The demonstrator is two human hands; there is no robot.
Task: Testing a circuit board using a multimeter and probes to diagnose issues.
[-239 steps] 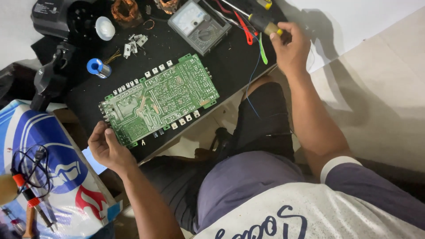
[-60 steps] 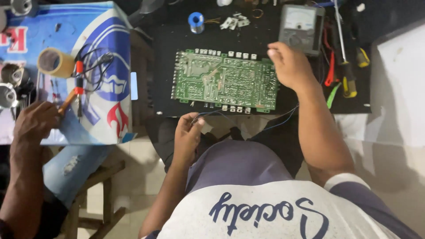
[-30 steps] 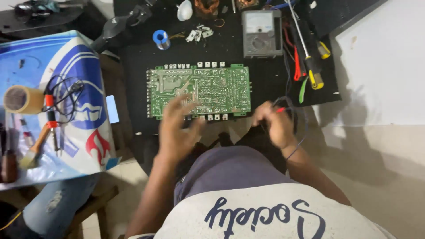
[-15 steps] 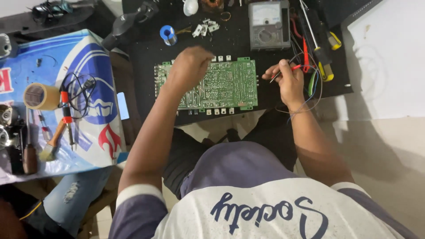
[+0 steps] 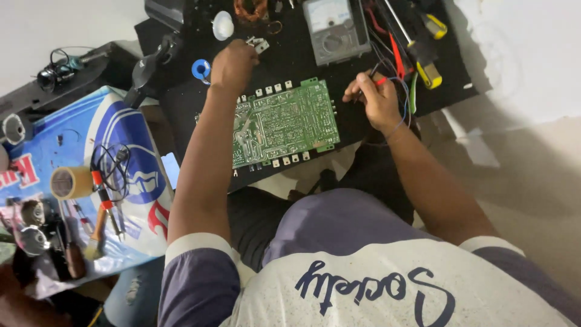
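Since half a second ago, the left hand (image 5: 233, 63) has slid off the green circuit board (image 5: 284, 124) to small white parts just beyond its far edge.
Its fingers curl down over them; grip hidden. Right of the board, the right hand (image 5: 378, 100) pinches a red probe (image 5: 381, 80), kept ready beside the analog multimeter (image 5: 336, 27) on the black bench (image 5: 187, 103).

A person's left hand (image 5: 233, 63) reaches over a green circuit board (image 5: 284, 124) on a black desk (image 5: 357, 130), near a blue solder spool (image 5: 201, 69). The right hand (image 5: 376, 100) pinches a red probe (image 5: 380, 80) beside the board, below an analog meter (image 5: 336, 27).
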